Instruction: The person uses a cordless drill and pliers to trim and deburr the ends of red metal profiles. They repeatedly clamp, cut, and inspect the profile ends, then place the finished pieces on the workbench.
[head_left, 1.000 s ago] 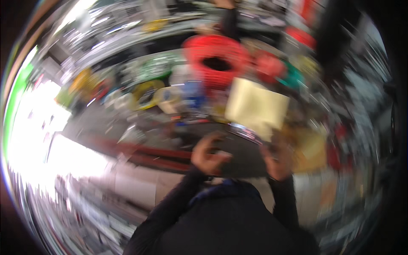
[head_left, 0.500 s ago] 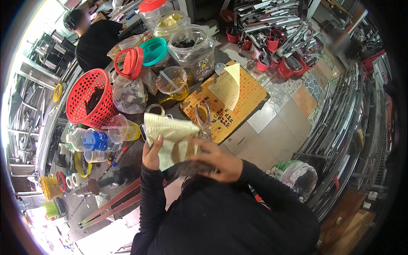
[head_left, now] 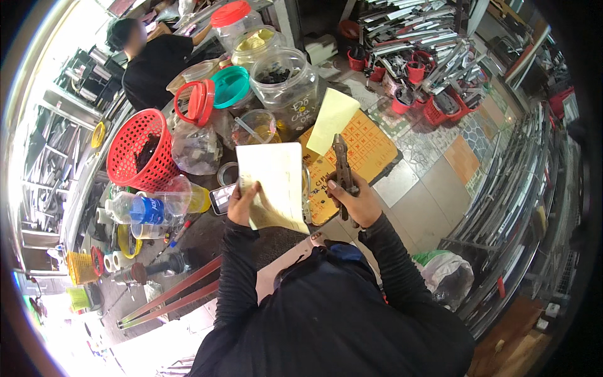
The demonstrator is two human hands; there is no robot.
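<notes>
My left hand (head_left: 242,206) pinches a pale ruled sheet of paper (head_left: 273,182) with handwriting on it, held up over the table's near edge. To its right, my right hand (head_left: 361,204) is wrapped round dark metal pliers (head_left: 342,164), their jaws pointing away from me. Beyond the pliers lies a worn yellow board (head_left: 370,141) marked with a handwritten grid, with a loose yellow sheet (head_left: 333,119) on its left part. A phone (head_left: 222,198) with a lit screen is just left of the held paper, which hides part of the board.
A red perforated basket (head_left: 141,151), a bag (head_left: 196,151), clear plastic jars (head_left: 282,78) and a bottle (head_left: 143,208) crowd the table's left and far sides. Another person (head_left: 154,69) stands at the far left. Metal strips (head_left: 502,220) fill racks on the right, beside a white sack (head_left: 446,276).
My right hand has moved right, away from the paper, and now shows the pliers plainly. The paper, crumpled and tilted before, is now spread flatter in my left hand.
</notes>
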